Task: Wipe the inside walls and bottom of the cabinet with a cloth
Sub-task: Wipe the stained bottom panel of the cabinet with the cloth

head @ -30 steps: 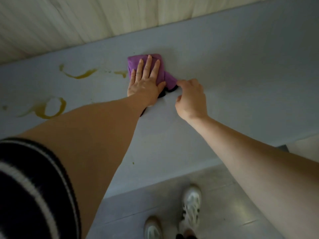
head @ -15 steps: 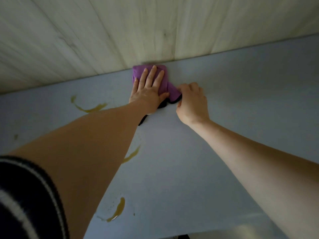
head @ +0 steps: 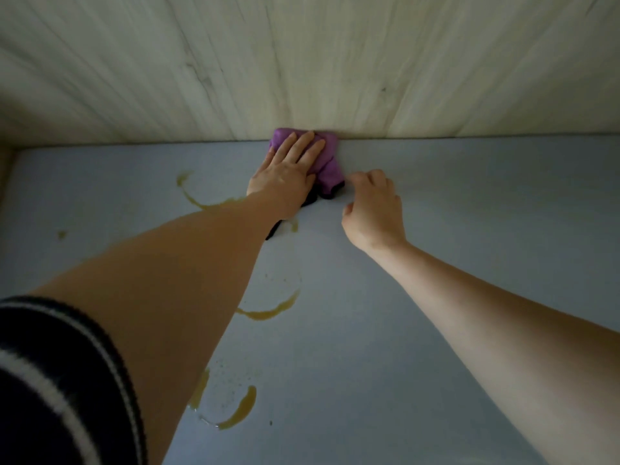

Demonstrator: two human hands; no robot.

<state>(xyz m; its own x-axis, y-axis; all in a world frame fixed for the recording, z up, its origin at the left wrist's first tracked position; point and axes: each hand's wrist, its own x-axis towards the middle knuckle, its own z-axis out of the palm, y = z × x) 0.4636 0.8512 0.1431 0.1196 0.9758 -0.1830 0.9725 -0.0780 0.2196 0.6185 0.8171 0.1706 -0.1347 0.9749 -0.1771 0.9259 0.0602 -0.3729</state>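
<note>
Grey cabinet bottom (head: 436, 330) under a pale wood-grain back wall (head: 302, 62), dim light. Fingers (head: 303, 147) of the left hand (head: 285, 176): straight, flat, pressing the purple cloth (head: 330, 171) down at the far seam where floor meets wall. Right hand (head: 374, 209): curled, thumb and forefinger at the cloth's black-edged near corner; a true pinch cannot be confirmed. Yellow-brown smears (head: 268, 312) lie left and near, unwiped. Step judged: wiping the bottom, far edge. Next move likely calls for drawing the cloth nearward across the smears with firm pressure.
</note>
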